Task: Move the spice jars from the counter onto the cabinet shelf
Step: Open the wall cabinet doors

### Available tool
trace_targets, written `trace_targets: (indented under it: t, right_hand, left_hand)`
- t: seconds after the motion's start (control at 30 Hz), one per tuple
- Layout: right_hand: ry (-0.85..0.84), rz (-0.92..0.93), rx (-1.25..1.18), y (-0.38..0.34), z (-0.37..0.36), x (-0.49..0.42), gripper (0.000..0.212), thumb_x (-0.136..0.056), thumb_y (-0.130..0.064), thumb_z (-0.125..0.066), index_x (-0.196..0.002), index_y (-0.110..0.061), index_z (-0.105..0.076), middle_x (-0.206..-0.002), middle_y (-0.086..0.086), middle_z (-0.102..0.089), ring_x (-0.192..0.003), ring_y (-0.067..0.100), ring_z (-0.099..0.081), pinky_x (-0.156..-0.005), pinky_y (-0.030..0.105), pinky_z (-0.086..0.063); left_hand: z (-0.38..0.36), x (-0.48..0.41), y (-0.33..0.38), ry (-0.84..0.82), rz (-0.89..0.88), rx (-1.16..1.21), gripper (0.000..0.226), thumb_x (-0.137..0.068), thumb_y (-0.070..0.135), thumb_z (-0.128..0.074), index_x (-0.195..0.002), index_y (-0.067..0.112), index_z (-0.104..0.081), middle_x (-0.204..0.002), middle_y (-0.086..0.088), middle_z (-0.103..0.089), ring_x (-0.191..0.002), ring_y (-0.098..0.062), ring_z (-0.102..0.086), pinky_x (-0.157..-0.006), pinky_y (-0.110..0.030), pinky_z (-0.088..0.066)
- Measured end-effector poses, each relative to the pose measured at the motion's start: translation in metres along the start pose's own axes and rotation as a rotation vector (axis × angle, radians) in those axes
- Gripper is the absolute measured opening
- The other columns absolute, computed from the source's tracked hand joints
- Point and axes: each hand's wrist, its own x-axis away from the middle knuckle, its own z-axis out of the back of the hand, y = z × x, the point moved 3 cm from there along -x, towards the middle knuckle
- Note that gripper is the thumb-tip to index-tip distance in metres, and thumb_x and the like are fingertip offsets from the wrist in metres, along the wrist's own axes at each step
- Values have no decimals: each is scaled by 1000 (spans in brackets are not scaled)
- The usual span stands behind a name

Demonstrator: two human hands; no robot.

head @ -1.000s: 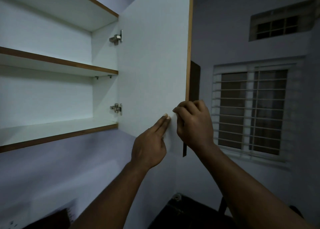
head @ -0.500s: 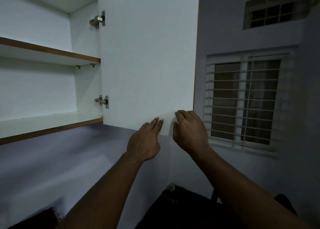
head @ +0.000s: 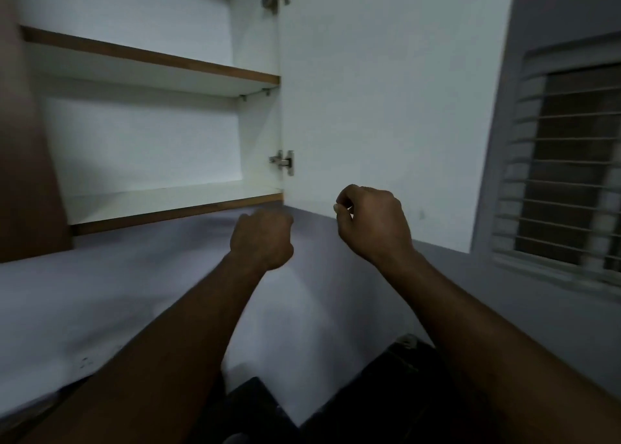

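No spice jar is in view. The white wall cabinet stands open, and its lower shelf (head: 161,205) and upper shelf (head: 151,63) are both bare. The open cabinet door (head: 386,90) hangs to the right of the shelves, with its white inner face toward me. My left hand (head: 262,238) is raised just below the lower shelf's right end, fingers curled, holding nothing. My right hand (head: 373,225) is in front of the door's bottom edge, fingers curled in, also holding nothing. Neither hand touches the door.
A brown cabinet side or door (head: 27,141) stands at the far left. Two metal hinges (head: 284,161) sit on the door's inner edge. A barred window (head: 568,174) is on the right wall. Dark shapes lie low between my forearms.
Both hands have let go of the door's lower edge and pulled back, with the fingers now curled. The door has swung further open and the view has shifted right and down.
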Motion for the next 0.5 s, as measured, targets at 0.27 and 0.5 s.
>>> trace_targets:
  t: [0.27, 0.5]
  right_hand:
    - [-287, 69, -347, -93, -102, -13, 14, -92, -33, -70, -86, -21, -74, -82, -6, -73, -78, 13, -67, -74, 34, -59]
    - [-492, 138, -631, -174, -170, -13, 15, -88, -35, -74, -98, -24, -76, -97, -4, -75, -90, 15, -69, -82, 30, -57]
  left_hand:
    - [54, 33, -138, -104, 220, -499, 27, -86, 21, -49, -105, 22, -68, -101, -3, -67, -104, -27, -58, -94, -47, -38]
    - [88, 60, -212, -330, 266, -897, 22, -95, 31, -53, -105, 22, -70, -113, 0, -69, -122, -27, -52, -119, -53, -21]
